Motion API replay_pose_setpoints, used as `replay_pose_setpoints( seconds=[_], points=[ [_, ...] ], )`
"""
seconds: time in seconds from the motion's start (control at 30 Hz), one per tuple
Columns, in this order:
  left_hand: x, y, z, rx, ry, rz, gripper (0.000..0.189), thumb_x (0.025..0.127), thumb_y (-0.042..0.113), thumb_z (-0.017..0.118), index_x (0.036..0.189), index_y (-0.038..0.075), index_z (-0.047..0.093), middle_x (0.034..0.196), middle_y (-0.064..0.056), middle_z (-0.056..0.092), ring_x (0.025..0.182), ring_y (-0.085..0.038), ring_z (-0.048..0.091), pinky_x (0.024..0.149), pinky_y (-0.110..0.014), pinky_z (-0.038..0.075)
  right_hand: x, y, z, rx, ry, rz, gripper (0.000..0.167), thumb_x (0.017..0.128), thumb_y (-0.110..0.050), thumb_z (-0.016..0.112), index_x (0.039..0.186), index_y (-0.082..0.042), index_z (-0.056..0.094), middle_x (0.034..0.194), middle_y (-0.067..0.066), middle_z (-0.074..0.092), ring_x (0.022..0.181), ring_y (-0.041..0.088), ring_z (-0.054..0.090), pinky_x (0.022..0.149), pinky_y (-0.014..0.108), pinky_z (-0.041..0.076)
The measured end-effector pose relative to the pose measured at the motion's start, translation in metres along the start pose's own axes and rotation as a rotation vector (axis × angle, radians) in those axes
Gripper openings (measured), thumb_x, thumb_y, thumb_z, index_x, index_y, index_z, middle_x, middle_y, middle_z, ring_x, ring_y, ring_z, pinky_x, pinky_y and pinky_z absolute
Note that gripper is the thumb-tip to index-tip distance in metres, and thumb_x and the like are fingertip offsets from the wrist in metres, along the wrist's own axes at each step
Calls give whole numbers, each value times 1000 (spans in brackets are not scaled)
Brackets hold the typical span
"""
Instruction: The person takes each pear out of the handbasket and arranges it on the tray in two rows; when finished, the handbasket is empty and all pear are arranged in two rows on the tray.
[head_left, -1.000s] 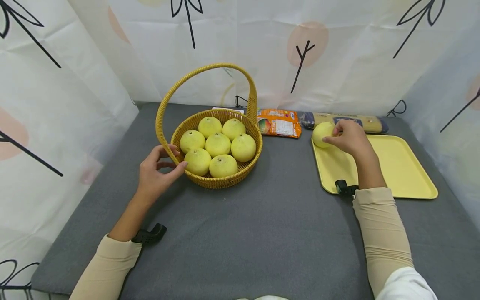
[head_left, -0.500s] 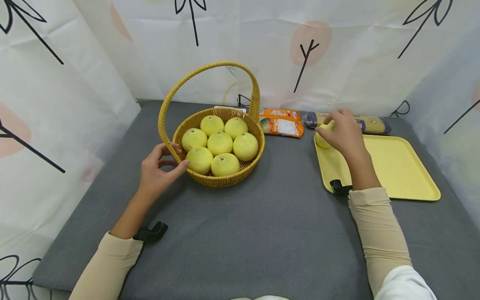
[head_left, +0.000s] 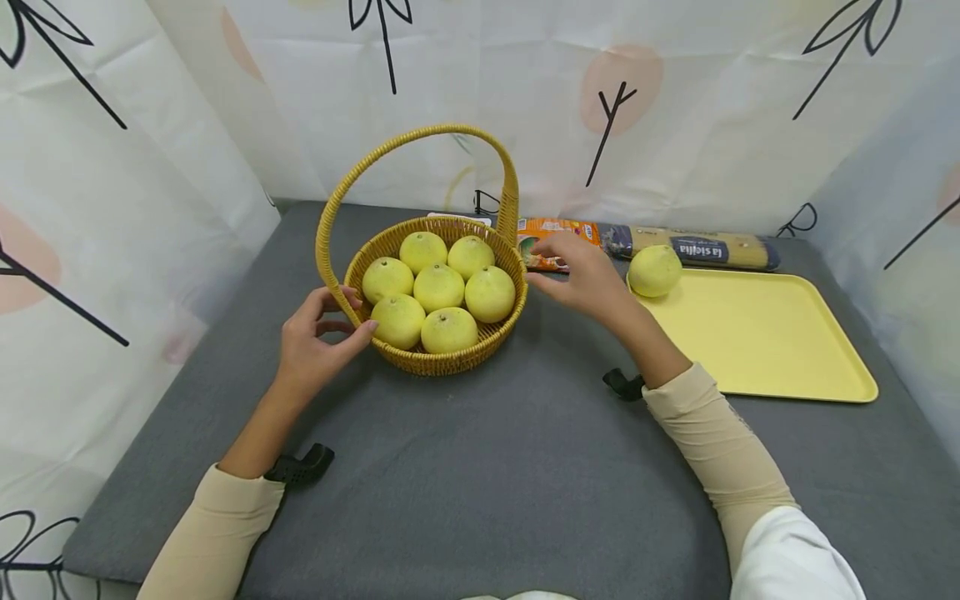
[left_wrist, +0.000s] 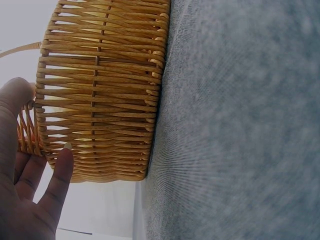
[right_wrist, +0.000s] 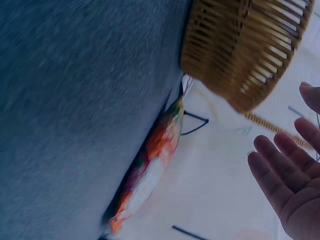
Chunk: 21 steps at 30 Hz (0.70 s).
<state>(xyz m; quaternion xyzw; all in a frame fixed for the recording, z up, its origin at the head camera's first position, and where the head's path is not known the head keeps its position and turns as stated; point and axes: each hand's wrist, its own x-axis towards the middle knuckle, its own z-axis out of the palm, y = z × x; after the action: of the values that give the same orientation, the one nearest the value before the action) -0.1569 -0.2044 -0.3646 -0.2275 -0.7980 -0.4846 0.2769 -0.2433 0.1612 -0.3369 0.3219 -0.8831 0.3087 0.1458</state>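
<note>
The yellow wicker basket [head_left: 448,364] stands upright on the grey table, its tall arched handle raised. Inside it lie several round, pale yellow-green fruits [head_left: 438,287]. My left hand [head_left: 311,346] holds the basket's left side where the handle meets the rim; the left wrist view has the thumb [left_wrist: 17,95] and fingers around that edge. At the basket's right rim, my right hand [head_left: 592,279] hovers with nothing in it. The right wrist view shows its fingers [right_wrist: 272,172] loosely extended and apart from the wicker. One single fruit [head_left: 655,271] sits on the yellow tray's [head_left: 772,333] back left corner.
Behind my right hand lies an orange snack packet [head_left: 558,227], partly hidden. A long pack of spaghetti [head_left: 738,249] lies behind the tray, along the back edge. A patterned white cloth [head_left: 697,125] hangs at the back and sides of the grey table [head_left: 487,483].
My right hand has let go of the fruit on the tray's back left corner and moved left to the basket's right rim. The left hand has stayed on the basket.
</note>
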Motion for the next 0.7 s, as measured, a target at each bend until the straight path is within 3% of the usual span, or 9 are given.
replay_pose_setpoints(
  seconds=[0.2,0.33,0.53,0.7],
  points=[
    [0,-1,0,-4,-7,4,41,73,-18,77,109,-15,59,99,-27,63,87,-42,61,69,-21,56,10,-17,15,-126,-26,-109,35,89,-20,78,115,0,66,117,15,64,98,31,63,78,46,54],
    [-1,-1,0,-5,-6,10,41,73,-18,77,109,-16,58,98,-27,63,87,-42,61,69,-21,56,17,-26,24,-146,-97,-135,38,89,-24,79,116,1,67,116,16,63,95,30,62,77,44,53],
    [-1,1,0,9,-7,14,39,75,-16,77,109,-16,59,100,-26,64,87,-37,62,68,-24,57,30,-37,35,-194,-283,-65,60,86,-35,81,130,2,61,125,17,63,108,30,61,82,42,52],
    [1,2,0,7,-12,6,37,76,-14,77,108,-16,59,100,-27,64,87,-40,61,69,-25,58,38,-39,38,-213,-382,23,72,86,-36,80,141,2,52,136,18,58,119,32,57,91,44,51]
  ],
)
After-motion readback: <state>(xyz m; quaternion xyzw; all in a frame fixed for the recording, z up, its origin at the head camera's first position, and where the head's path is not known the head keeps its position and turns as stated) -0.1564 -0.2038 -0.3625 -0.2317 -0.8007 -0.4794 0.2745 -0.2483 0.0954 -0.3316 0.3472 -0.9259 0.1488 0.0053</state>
